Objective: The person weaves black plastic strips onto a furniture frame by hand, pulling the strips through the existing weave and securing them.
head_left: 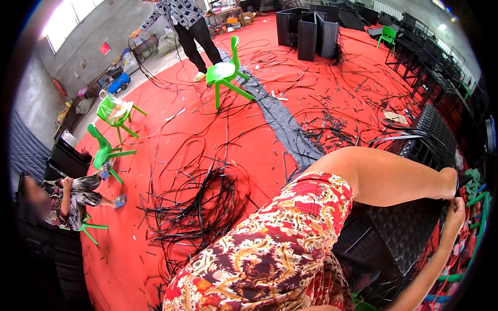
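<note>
A black woven furniture piece stands low in front of me at the right, its side covered in flat plaited strips. Its upper woven part shows beyond my left arm, with loose black strips trailing from it. My left hand is at the far edge of the piece, its fingers turned away and hidden. Close beside it, my right hand is closed, fingertips together at the same edge. Whatever it grips is too small to make out. My patterned sleeve hides part of the piece.
Tangled black strips lie on the red floor covering. Green chairs stand around. One person stands at the back holding strips; another person sits at left. Black woven pieces stand far off. Green tubing is at right.
</note>
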`<state>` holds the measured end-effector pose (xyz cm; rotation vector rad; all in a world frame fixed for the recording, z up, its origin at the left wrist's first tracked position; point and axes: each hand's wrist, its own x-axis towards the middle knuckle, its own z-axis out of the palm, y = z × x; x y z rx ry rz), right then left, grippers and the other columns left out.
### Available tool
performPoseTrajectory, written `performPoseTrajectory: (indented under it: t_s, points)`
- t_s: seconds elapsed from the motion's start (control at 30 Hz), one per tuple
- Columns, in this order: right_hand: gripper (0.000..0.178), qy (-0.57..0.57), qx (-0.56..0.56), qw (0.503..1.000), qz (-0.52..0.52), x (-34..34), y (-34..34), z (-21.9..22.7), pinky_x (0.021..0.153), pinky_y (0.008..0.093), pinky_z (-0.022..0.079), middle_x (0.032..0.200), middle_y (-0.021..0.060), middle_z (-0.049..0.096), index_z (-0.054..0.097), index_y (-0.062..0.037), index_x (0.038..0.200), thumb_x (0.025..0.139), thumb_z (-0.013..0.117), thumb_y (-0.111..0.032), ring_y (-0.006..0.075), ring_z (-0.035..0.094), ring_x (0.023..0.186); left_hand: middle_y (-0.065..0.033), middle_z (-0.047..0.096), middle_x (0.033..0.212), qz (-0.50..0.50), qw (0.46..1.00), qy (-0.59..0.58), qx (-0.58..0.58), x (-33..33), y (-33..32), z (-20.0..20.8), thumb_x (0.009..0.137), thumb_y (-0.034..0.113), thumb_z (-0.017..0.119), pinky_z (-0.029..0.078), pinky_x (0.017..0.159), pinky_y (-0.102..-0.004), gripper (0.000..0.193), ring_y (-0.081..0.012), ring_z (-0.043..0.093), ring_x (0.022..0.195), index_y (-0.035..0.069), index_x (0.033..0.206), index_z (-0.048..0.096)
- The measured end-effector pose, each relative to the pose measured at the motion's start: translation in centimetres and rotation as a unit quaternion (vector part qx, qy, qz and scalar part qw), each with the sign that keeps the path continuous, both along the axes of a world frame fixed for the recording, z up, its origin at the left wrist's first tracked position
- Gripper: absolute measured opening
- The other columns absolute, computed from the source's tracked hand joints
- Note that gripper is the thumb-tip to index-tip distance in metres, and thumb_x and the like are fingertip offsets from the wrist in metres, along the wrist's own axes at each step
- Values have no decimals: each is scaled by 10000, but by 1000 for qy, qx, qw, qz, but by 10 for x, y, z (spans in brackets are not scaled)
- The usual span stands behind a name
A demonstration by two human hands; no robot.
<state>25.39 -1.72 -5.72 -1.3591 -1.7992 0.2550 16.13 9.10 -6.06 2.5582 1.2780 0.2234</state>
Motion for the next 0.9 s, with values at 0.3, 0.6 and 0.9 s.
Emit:
performPoseTrajectory:
  t_s: [0.3,0.6,0.9]
  points:
    - [229,167,-41,985,-13,-16,-41,9,698,230,415,802,-9,547,634,5,965,891,546,-193,84,494,753,-145,638,683,68,970,-228,44,-52,-57,14,673,146,622,519,618,-371,97,-260,654,673,88,727,678]
    - [106,220,-90,970,45,-16,-28,3,601,201,379,709,-43,534,608,-17,789,828,598,-115,38,455,649,5,498,654,31,844,-432,-317,-93,-78,51,849,92,574,226,342,-187,92,-40,383,429,63,933,556]
    - [133,327,-237,908,110,-23,-25,11,432,201,250,601,-51,471,597,-55,787,824,619,-181,27,343,473,-7,500,642,52,837,-438,-323,-95,-85,54,842,58,580,256,352,-206,57,-59,411,445,42,895,564]
